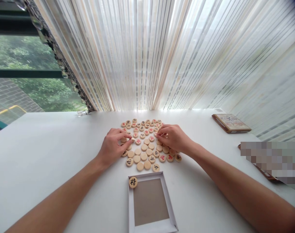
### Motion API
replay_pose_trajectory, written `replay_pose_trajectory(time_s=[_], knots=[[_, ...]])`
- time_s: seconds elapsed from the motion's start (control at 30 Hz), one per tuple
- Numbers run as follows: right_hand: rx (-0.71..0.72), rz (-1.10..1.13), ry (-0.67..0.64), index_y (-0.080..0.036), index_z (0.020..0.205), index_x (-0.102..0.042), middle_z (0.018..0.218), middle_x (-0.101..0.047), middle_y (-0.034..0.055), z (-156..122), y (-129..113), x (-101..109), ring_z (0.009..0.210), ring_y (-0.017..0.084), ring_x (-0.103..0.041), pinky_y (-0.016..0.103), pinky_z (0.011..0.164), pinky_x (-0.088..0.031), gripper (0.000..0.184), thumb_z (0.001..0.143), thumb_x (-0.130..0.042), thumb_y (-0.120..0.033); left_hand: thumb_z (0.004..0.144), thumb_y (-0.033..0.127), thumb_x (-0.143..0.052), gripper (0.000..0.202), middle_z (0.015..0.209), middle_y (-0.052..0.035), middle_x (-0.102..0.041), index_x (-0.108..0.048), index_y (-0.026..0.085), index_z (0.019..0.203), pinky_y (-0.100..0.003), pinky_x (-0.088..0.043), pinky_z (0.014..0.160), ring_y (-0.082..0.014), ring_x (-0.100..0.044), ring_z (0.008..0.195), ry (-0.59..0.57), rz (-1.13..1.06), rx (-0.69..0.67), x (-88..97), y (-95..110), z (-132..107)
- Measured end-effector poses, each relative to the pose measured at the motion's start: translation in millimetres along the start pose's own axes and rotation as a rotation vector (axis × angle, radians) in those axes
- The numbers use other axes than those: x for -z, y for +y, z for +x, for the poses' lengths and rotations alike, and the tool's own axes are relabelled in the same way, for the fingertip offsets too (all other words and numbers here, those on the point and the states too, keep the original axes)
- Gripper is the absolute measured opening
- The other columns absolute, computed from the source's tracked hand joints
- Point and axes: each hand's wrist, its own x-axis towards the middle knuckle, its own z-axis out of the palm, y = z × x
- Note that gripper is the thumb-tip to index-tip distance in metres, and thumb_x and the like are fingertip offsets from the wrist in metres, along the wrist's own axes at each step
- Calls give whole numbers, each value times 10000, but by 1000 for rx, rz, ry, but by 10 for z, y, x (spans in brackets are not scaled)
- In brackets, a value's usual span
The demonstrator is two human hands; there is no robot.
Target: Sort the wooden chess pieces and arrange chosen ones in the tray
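Note:
Many round wooden Chinese chess pieces (144, 147) are spread over the white table, some showing red or black characters, others blank side up. At the left of the spread, my left hand (112, 144) pinches a tilted chess piece (132, 139) between thumb and fingers. On the right side, my right hand (173, 137) has its fingertips closed at a piece (156, 133) among the others; its fingers partly cover that piece. Nearer to me lies a shallow white box tray (171, 207) with a grey-brown bottom. One black-character piece (133, 182) sits in its far left corner.
A printed flat box (231, 123) lies at the table's right back edge. Closer on the right is another flat item (268, 161), mostly blurred out. Striped curtains (142, 55) hang behind the white table (64, 139), with a window (28, 74) at left.

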Motion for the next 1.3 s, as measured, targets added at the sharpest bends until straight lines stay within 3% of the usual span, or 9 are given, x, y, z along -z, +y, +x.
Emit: replay_pose_trajectory(time_s=[0.37,0.63,0.83,1.0,1.07,1.3], knots=[[-167,-57,161,-179,848,-829,833,-824,64,41,211,363,718,204,-729,310,701,-570,209,935,-674,-289,910,156,-699,110,980,-76,-772,-795,199,877,-434,-503,934,-274,-648,1035,24,83,-225,1,118,-28],[-251,-100,185,-179,872,-832,846,-828,66,44,280,367,762,221,-747,321,733,-576,218,933,-665,-306,906,158,-686,122,964,-73,-797,-785,190,842,-471,-489,931,-310,-679,1035,14,175,-355,20,182,-19],[-286,-145,112,-175,898,-822,882,-829,67,96,254,295,795,216,-754,318,753,-587,220,969,-644,-284,928,167,-654,204,899,-49,-803,-763,196,758,-426,-514,886,-253,-708,919,-14,175,-369,-12,166,-27],[-283,-199,-34,-179,1147,-745,1163,-763,92,505,330,128,1044,224,-721,396,945,-594,189,1029,-648,-291,940,183,-643,213,887,-55,-816,-774,191,772,-429,-526,887,-254,-718,904,-1,167,-332,-42,123,-23],[-299,-221,-103,-189,1285,-665,1323,-672,108,699,406,59,1113,246,-691,460,954,-600,297,1036,-657,-351,942,178,-639,203,900,-58,-825,-783,189,800,-437,-528,898,-262,-721,919,11,164,-313,-43,108,-20],[-357,-195,-248,-205,1300,-660,1356,-654,108,957,567,-86,1125,251,-683,453,956,-600,301,1042,-646,-357,934,171,-643,177,899,-68,-818,-788,185,834,-449,-540,905,-284,-714,981,39,149,-222,-39,76,-19]])
